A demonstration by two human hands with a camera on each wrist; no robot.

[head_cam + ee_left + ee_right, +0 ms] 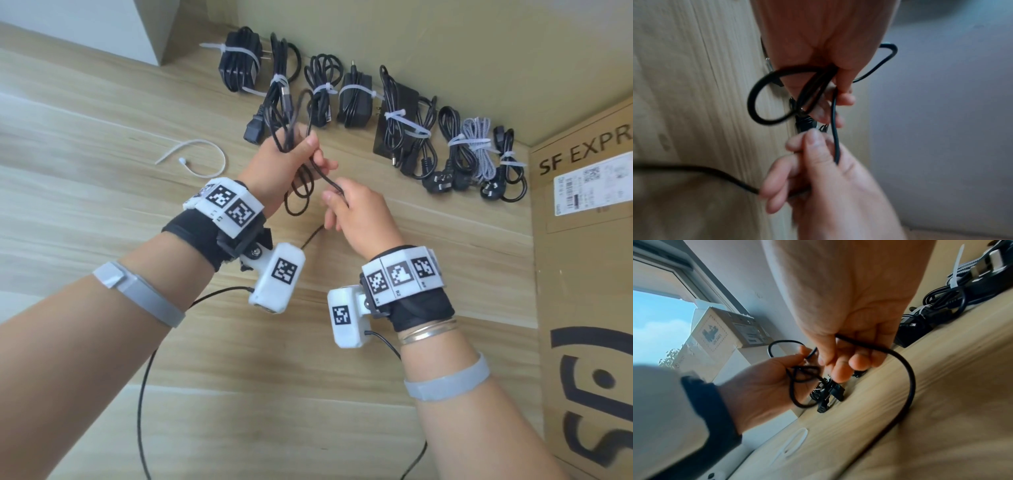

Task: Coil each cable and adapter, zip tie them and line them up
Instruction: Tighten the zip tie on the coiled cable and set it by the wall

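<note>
Loops of black cable (pixel 291 137) sit gripped in the left hand (pixel 279 161) above the surface (pixel 102 212); the right hand (pixel 359 212) pinches its loose strand. Cardboard box (pixel 589 274) stands right, contents hidden. Tied bundles (pixel 394 116) line the wall.

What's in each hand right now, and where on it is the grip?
Both hold one black cable. The left hand grips the gathered loops at their middle; the right hand pinches the free run just past the coil, the rest trailing below.
</note>
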